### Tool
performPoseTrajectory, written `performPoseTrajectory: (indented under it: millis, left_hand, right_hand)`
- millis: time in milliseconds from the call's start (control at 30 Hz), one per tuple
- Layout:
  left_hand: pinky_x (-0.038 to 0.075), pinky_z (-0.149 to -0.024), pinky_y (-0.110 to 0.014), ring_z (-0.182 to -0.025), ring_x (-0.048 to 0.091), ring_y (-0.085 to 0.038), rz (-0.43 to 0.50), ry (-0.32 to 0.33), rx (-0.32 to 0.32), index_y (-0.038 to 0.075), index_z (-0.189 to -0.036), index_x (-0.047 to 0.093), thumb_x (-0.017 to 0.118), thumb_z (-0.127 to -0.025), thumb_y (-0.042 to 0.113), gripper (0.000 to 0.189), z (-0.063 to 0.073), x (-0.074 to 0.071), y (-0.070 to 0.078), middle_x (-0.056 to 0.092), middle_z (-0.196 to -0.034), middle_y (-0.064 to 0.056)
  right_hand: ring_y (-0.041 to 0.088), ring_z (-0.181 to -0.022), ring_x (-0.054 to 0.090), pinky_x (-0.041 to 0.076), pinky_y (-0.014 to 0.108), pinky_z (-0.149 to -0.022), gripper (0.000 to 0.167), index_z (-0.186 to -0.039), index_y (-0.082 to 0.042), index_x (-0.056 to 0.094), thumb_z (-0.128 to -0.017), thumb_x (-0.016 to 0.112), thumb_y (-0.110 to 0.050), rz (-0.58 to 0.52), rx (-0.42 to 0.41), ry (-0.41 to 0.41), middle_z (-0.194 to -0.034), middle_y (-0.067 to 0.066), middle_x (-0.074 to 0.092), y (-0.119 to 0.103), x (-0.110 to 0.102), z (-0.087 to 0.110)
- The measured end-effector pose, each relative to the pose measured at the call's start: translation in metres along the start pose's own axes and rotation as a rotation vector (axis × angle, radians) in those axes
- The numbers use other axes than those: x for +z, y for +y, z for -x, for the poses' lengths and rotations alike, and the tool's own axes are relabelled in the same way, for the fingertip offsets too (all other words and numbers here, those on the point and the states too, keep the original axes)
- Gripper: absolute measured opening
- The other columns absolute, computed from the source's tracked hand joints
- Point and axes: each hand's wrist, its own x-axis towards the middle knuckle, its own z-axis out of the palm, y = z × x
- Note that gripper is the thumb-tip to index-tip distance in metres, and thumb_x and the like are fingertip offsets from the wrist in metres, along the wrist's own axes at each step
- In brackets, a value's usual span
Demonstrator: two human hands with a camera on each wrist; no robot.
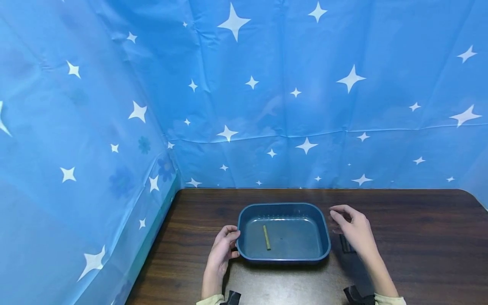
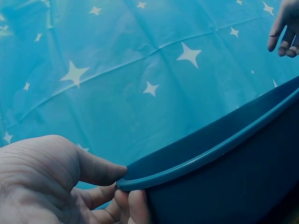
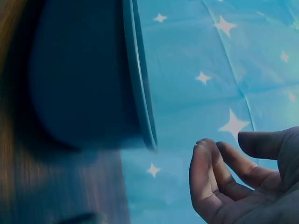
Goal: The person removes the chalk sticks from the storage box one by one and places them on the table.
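A dark blue rectangular plastic basin [image 1: 284,259] with rounded corners is at the middle of the table's near part. In its left half lies a thin yellow-green stick [image 1: 267,238], whose kind I cannot tell. My left hand [image 1: 223,248] pinches the basin's left rim, and in the left wrist view the thumb [image 2: 100,169] is on the rim with fingers below it. Just off the basin's right side, my right hand [image 1: 354,228] hovers with loosely bent fingers [image 3: 205,182], holding nothing. The right wrist view shows a gap between it and the basin wall [image 3: 84,74].
A small black slotted object [image 1: 347,244] lies on the dark wood table [image 1: 431,237], partly hidden under my right hand. Blue star-printed sheeting [image 1: 267,110] hangs behind the table and along its left side.
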Motion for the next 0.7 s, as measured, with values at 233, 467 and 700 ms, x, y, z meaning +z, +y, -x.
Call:
performPoseTrajectory:
  millis: [233, 467, 700]
  left_hand:
    - [0.045, -0.053, -0.022, -0.069, 0.051, -0.011, -0.007, -0.002, -0.001, 0.001, -0.115, 0.051, 0.057, -0.1, 0.01, 0.018, 0.001, 0.0, 0.001, 0.052, -0.086, -0.002]
    - [0.046, -0.054, -0.022, -0.07, 0.052, -0.012, -0.003, -0.004, 0.004, 0.002, -0.114, 0.051, 0.057, -0.1, 0.01, 0.017, 0.0, -0.002, 0.0, 0.052, -0.087, -0.003]
    - [0.046, -0.053, -0.021, -0.069, 0.053, -0.011, 0.001, -0.003, 0.004, 0.004, -0.112, 0.052, 0.057, -0.1, 0.01, 0.015, -0.001, -0.001, 0.0, 0.053, -0.085, -0.002]
  right_hand:
    - [0.026, -0.092, 0.071, 0.062, 0.032, -0.074, 0.032, -0.129, 0.008, 0.063, -0.108, 0.057, -0.015, -0.091, -0.002, -0.046, -0.106, 0.022, 0.07, -0.006, 0.024, -0.002]
    - [0.034, -0.093, 0.071, 0.062, 0.038, -0.074, 0.03, -0.127, 0.007, 0.063, -0.106, 0.058, -0.013, -0.129, 0.001, -0.116, -0.1, 0.015, 0.07, -0.012, 0.052, -0.005]
    - [0.035, -0.09, 0.071, 0.062, 0.045, -0.073, 0.032, -0.128, 0.009, 0.061, -0.105, 0.06, -0.013, -0.075, -0.003, -0.197, -0.102, 0.02, 0.071, -0.009, 0.082, -0.008]
